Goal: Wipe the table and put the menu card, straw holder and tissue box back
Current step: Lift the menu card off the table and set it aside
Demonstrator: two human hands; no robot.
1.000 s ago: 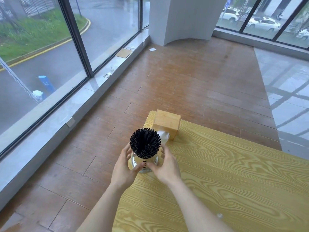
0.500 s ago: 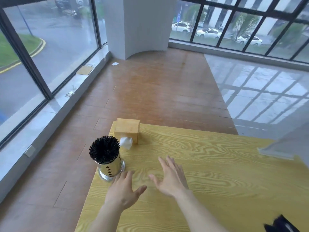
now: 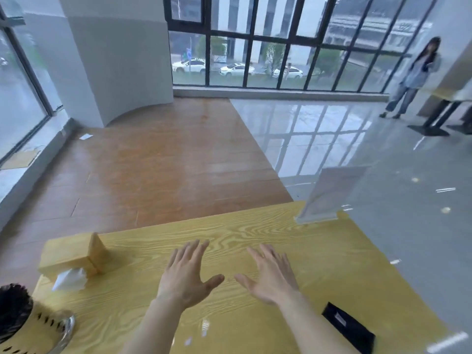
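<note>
My left hand and my right hand hover open, palms down, over the middle of the yellow wooden table, holding nothing. The wooden tissue box stands at the table's far left corner with a white tissue sticking out toward me. The metal straw holder, full of black straws, sits at the near left edge, partly cut off by the frame. A clear upright menu card stands at the far right corner, well away from both hands.
A black cloth lies on the table near my right forearm. A person stands at the far right by another table's black base. Beyond the table are wood and grey floors, a white pillar and windows.
Both hands let go of the straw holder, which stays at the left edge, and moved right over the table's middle. The view swung right, bringing the menu card and black cloth into sight.
</note>
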